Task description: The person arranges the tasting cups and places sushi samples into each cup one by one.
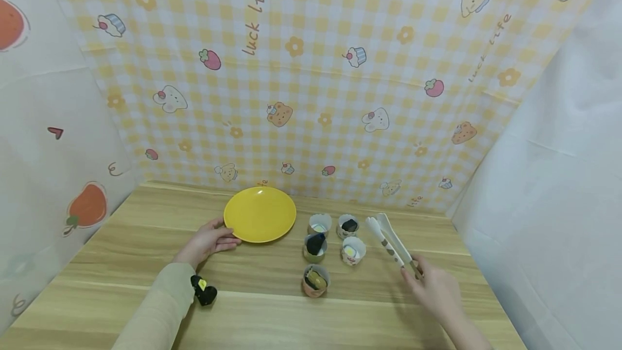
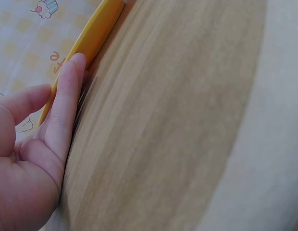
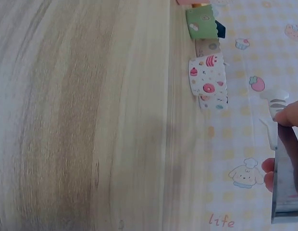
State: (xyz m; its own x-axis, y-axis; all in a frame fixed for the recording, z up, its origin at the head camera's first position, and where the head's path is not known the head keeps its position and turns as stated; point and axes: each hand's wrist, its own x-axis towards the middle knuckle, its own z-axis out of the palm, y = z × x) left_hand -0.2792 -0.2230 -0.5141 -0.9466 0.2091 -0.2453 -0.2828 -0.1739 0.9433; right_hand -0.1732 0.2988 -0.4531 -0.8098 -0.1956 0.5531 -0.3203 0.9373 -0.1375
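Observation:
My left hand (image 1: 209, 242) is at the near left rim of a round yellow plate (image 1: 262, 214). In the left wrist view the thumb (image 2: 36, 101) lies along one side of the plate's edge (image 2: 98, 33) and the straight fingers (image 2: 65, 96) along its underside, so the rim is between them. My right hand (image 1: 434, 285) grips white-tipped kitchen tongs (image 1: 393, 242) with dark spots, their tips spread apart and nothing between them. In the right wrist view the tongs' metal handle (image 3: 287, 178) shows between thumb and fingers.
Several paper cups stand mid-table: a green one (image 1: 316, 255) with a dark piece, a pink one (image 1: 313, 289) with yellowish-green and dark pieces, white ones (image 1: 353, 258) with pale or dark contents. Patterned cloth (image 1: 320, 85) hangs behind; a white cloth (image 1: 549, 177) stands at right.

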